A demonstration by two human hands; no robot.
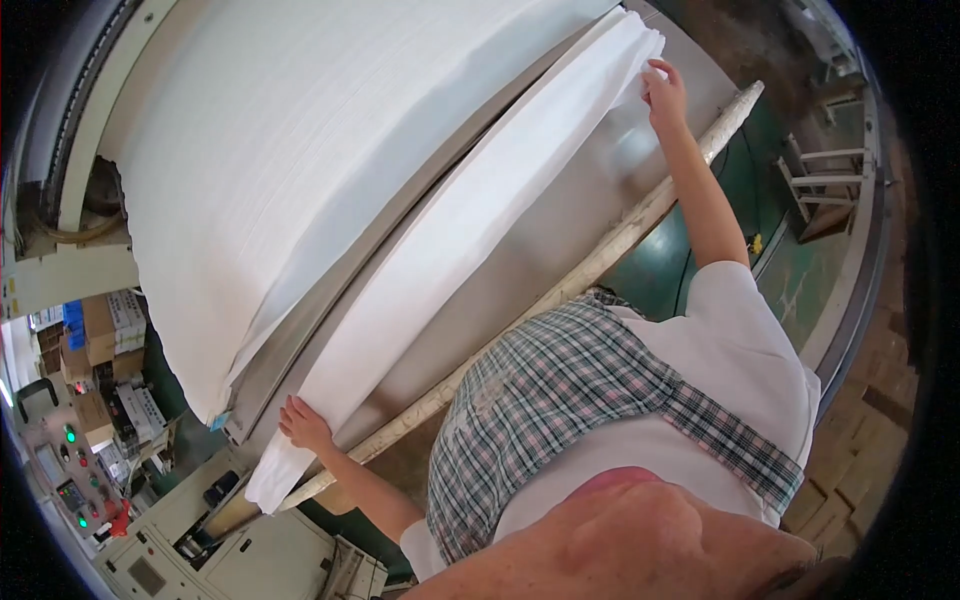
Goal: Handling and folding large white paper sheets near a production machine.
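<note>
A long folded band of white fabric runs diagonally across a grey metal surface in front of me. My left hand rests on top of it near its lower left end, the fingers laid over the cloth. At the far upper right end, my right hand has its fingers bent at the band's edge, closed on the cloth. Behind the band, a wide sheet of white fabric covers the large machine, its near edge hanging loosely beside a dark slot.
A pale, worn roller or bar lies between the grey surface and my checked apron. At the left stand a control panel with lit green buttons and stacked cardboard boxes. A white metal frame stands at the right.
</note>
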